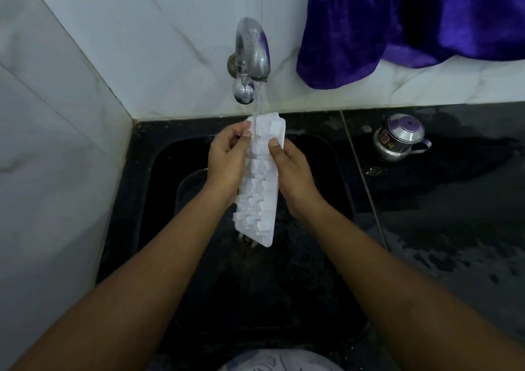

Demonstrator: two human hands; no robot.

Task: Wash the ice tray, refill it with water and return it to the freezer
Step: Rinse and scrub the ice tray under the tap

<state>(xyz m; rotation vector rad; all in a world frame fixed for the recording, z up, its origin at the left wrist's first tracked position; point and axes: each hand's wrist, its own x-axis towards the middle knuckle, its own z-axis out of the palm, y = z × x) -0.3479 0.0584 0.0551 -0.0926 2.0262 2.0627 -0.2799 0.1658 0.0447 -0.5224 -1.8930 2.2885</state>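
Observation:
A white plastic ice tray (260, 183) is held lengthwise over the black sink (147, 200), its far end under the running steel tap (251, 58). A thin stream of water (259, 106) falls on that far end, and its moulded cells face me. My left hand (227, 160) grips the tray's left edge near the far end, thumb and fingertips curled onto it. On the right edge, my right hand (292, 174) holds the tray with the thumb pressed on top. Water drips from the tray's near end.
A dark round bowl (190, 186) lies in the sink below the tray. A steel lidded pot (399, 140) stands on the wet black counter (454, 228) at the right. A purple cloth (397, 24) hangs over the marble wall ledge. A marble wall closes the left side.

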